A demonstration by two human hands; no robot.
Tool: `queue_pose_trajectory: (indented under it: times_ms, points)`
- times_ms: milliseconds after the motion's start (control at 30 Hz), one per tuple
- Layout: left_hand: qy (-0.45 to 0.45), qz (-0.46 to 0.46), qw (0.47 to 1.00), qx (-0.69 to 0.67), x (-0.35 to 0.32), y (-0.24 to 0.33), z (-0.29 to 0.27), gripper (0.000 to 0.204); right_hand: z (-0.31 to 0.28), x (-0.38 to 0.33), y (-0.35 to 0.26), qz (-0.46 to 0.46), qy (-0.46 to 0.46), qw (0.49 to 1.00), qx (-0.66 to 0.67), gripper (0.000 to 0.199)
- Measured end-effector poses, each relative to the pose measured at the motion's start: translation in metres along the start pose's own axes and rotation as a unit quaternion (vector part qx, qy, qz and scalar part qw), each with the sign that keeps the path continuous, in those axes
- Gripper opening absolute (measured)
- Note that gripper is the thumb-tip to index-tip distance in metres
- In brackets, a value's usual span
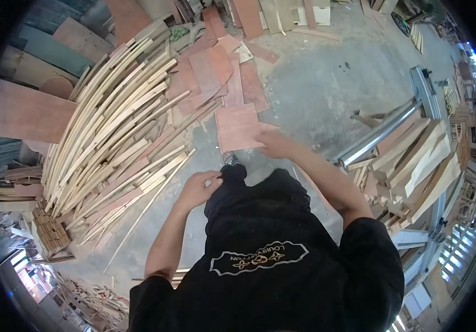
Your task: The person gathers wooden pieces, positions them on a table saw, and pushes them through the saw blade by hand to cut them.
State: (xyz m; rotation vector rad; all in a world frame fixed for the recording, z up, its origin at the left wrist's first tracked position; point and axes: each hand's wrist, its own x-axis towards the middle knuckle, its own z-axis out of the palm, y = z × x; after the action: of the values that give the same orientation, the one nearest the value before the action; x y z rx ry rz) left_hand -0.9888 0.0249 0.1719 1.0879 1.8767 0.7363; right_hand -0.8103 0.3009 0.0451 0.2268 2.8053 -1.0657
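Note:
I look down on my black shirt and trousers above a concrete floor. My right hand [274, 145] reaches forward to a reddish-brown plywood sheet [237, 127] lying on the floor and touches its near right corner. Whether the fingers grip the sheet I cannot tell. My left hand [200, 186] hangs in front of my thigh with fingers loosely curled and nothing in it. My shoe [230, 160] stands just below the sheet.
A big heap of long pale wooden strips [113, 127] spreads over the floor on my left. More reddish plywood offcuts [216, 66] lie beyond the sheet. On my right stands a metal rail [379, 133] and a stack of pale boards [420, 160].

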Motion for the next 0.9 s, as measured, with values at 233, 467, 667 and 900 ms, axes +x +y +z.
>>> queue_pose_trajectory:
  times_ms: [233, 467, 667, 900]
  points:
    - [-0.104, -0.116, 0.980, 0.127, 0.013, -0.088, -0.003, 0.027, -0.054, -0.017, -0.004, 0.252, -0.233, 0.936, -0.077, 0.032]
    - [-0.083, -0.020, 0.996, 0.023, 0.110, -0.093, 0.001, 0.032, -0.098, 0.028, 0.051, 0.203, -0.180, 0.961, -0.045, 0.034]
    - [-0.180, -0.124, 0.975, -0.049, 0.219, -0.080, 0.034, 0.037, -0.161, 0.108, 0.189, 0.057, -0.297, 0.953, -0.013, 0.034]
    - [-0.190, -0.090, 0.973, 0.092, 0.314, 0.027, 0.034, 0.026, -0.264, 0.160, 0.256, 0.015, -0.501, 0.852, 0.154, 0.038]
